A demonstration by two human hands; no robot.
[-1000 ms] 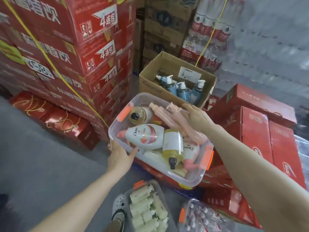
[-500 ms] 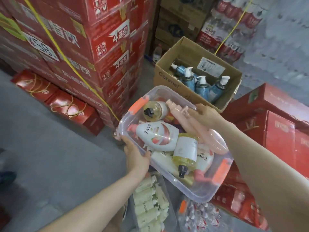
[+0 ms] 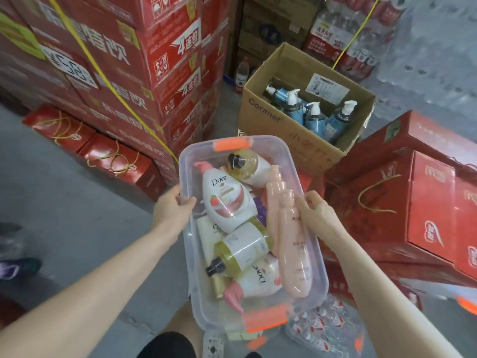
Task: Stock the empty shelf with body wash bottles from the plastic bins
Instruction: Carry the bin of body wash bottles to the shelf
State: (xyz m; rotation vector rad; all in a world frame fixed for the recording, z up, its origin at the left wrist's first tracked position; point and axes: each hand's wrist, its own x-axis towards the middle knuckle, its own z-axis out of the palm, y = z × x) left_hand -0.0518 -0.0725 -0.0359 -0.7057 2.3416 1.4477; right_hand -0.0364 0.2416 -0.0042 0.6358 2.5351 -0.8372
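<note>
Gripping opposite rims of the clear bin (image 3: 192, 280) at centre frame, the left hand (image 3: 172, 211) and right hand (image 3: 320, 214) curl around its edges, Dove bottles (image 3: 224, 200) inside, a "Coranet" carton (image 3: 262, 112) above.

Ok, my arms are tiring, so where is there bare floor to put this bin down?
The grey floor to your left is bare, between the small red gift boxes and your left arm. Right of the bin is crowded with red cartons and the cardboard box; under it sits another bin of bottles.
</note>
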